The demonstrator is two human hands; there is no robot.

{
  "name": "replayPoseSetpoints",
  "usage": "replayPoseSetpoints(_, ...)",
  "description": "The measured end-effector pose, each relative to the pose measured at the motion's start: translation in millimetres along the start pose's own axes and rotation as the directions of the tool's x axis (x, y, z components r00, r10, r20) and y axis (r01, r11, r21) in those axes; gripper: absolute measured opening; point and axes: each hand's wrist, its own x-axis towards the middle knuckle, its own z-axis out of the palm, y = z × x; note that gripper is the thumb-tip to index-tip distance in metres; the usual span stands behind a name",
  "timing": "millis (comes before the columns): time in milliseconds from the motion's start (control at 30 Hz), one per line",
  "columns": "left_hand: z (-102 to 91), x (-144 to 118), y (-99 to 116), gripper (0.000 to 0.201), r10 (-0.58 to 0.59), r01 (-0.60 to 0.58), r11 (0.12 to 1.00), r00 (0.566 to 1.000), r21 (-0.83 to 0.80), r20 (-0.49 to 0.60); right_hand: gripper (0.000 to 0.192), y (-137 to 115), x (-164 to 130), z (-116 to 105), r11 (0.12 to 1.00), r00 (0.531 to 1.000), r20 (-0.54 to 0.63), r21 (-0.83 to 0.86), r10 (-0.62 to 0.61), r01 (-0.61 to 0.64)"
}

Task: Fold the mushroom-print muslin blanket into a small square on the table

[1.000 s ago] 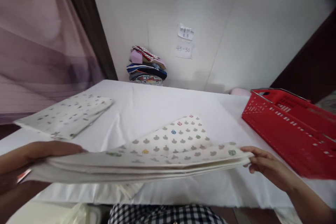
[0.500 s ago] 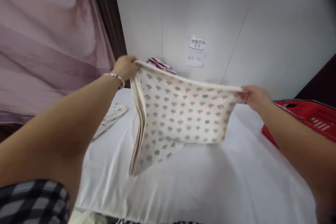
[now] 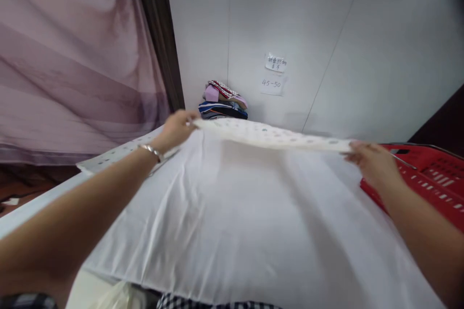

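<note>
Nearest, both forearms reach out over the desk (image 3: 232, 231), which is covered by a white sheet. The left hand (image 3: 176, 128) has its fingers closed on the left end of a folded cream patterned cloth (image 3: 275, 137); a bracelet (image 3: 151, 150) sits at that wrist. The right hand (image 3: 369, 161) pinches the cloth's right end, its fingers closed on the edge. The cloth stretches between the two sets of fingers, nearly flat and, as far as can be judged, held just above the sheet at the far part of the desk.

The step in hand looks like spreading the cloth out flat. The next move calls for lowering both ends evenly and keeping it taut to avoid creases.

Just beyond the left fingers lies another folded patterned piece (image 3: 119, 153); right of the right fingers sits a red basket (image 3: 431, 178). Farther off, a pile of folded clothes (image 3: 223, 101) rests against the wall, under paper notes (image 3: 273, 75).
</note>
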Motion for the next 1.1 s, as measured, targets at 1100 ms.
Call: replayPoseSetpoints(1100, 69.8, -260.2, -51.0, 0.027, 0.143, -0.282, 0.925, 0.878, 0.253, 0.457, 0.027, 149.1, -183.9, 23.8, 0.468, 0.712, 0.681, -0.579, -0.172, 0.668)
